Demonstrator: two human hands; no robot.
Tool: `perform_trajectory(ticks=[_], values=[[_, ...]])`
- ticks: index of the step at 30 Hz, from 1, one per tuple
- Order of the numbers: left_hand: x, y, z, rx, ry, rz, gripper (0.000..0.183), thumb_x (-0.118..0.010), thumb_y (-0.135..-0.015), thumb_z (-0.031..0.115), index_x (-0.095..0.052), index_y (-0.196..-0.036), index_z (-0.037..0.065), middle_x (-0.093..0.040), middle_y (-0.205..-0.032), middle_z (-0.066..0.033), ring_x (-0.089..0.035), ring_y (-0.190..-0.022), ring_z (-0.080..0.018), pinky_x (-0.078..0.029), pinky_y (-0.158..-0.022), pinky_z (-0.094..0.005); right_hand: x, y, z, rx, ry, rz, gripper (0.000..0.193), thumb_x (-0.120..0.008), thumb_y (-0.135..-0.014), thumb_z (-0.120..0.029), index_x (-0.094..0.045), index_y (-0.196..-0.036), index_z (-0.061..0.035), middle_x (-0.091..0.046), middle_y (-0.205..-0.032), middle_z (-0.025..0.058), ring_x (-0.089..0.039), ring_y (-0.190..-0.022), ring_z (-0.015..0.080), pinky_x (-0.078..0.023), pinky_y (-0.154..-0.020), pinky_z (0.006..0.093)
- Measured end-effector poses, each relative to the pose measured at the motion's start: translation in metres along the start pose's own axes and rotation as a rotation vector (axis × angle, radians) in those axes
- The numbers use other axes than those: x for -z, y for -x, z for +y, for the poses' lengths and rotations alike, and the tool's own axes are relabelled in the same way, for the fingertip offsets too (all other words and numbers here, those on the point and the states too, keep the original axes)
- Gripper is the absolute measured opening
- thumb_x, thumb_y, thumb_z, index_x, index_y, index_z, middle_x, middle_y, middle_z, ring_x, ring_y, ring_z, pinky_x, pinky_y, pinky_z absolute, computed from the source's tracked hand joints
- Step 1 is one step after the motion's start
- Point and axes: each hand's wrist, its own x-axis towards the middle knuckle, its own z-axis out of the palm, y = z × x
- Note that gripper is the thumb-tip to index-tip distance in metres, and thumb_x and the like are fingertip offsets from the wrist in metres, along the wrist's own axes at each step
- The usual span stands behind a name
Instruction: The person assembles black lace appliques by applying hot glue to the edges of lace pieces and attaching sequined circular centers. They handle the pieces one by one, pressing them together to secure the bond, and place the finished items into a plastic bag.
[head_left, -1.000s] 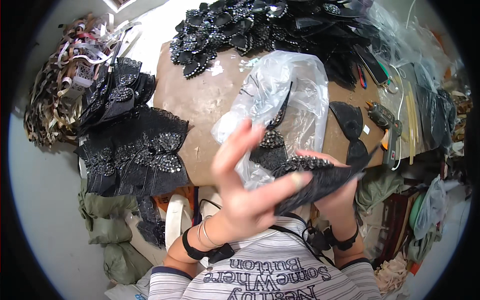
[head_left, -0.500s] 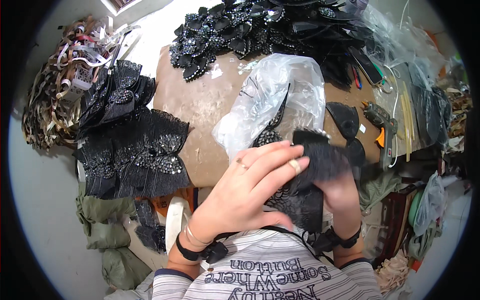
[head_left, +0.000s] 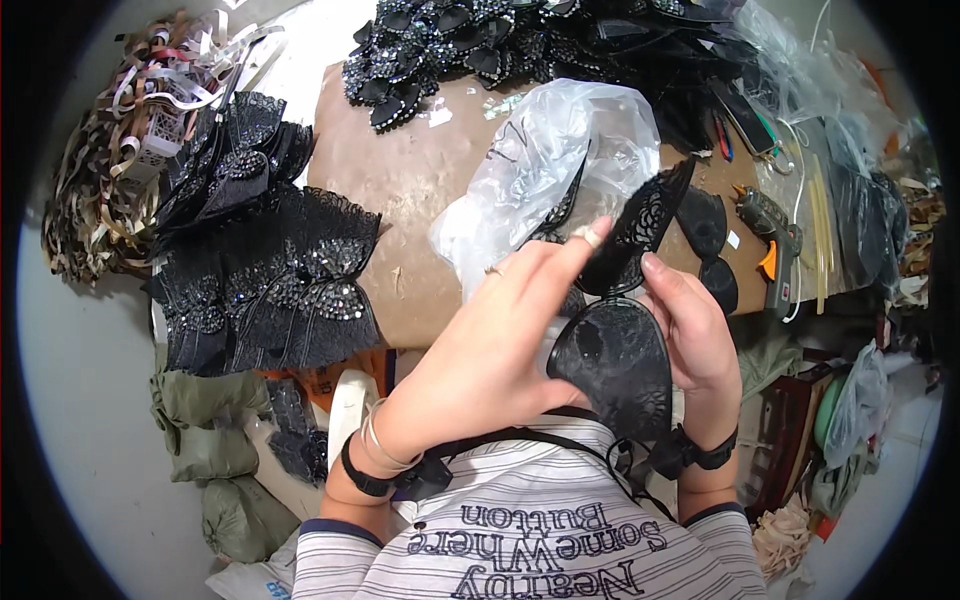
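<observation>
A black lace piece (head_left: 612, 360) with two rounded lobes joined at a narrow middle is held up in front of my chest. Its lower lobe shows a smooth, dark face with a raised rim; the upper lobe tilts up to the right and shows lace. My left hand (head_left: 500, 340) grips its left side, the ringed finger at the upper lobe and the thumb by the lower one. At the right edge, near the narrow middle, my right hand (head_left: 695, 325) pinches it. Just behind lies a clear plastic bag (head_left: 560, 130) with black lace pieces partly hidden in it.
Beaded black lace pieces (head_left: 270, 290) lie at the left, and a larger heap (head_left: 480, 40) fills the back of the brown board (head_left: 385, 190). On the right are another two-lobed black piece (head_left: 702, 222), a glue gun (head_left: 765, 225) and glue sticks (head_left: 820, 240). Ribbons (head_left: 110, 170) pile at far left.
The blurred black piece has turned and opened out, so both lobes now show. My right hand has come up to its right edge; my left hand stays on its left side.
</observation>
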Motion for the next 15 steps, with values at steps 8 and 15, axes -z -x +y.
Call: perform_trajectory(ticks=[8,15], values=[[0.000,-0.009,-0.010,0.183,0.218,0.195,0.034,-0.078,-0.075,0.010,-0.066,-0.106,-0.001,-0.070,-0.088,-0.0085,-0.064,-0.078,-0.0140,-0.051,-0.071,-0.0274,-0.007,0.000,-0.001,-0.022,-0.001,-0.133,0.045,-0.037,-0.104,-0.030,-0.055,-0.118,0.0089,-0.069,-0.095,0.0202,-0.071,-0.074,0.0255,-0.059,-0.063,0.0320],[-0.002,-0.010,-0.005,0.144,0.207,0.243,0.033,-0.080,-0.076,0.012,-0.068,-0.103,-0.001,-0.070,-0.086,-0.0064,-0.060,-0.072,-0.0091,-0.048,-0.066,-0.0253,-0.002,-0.004,0.006,0.025,-0.026,-0.106,0.045,-0.036,-0.104,-0.029,-0.052,-0.124,0.0077,-0.065,-0.110,0.0186,-0.069,-0.090,0.0245,-0.059,-0.075,0.0355]])
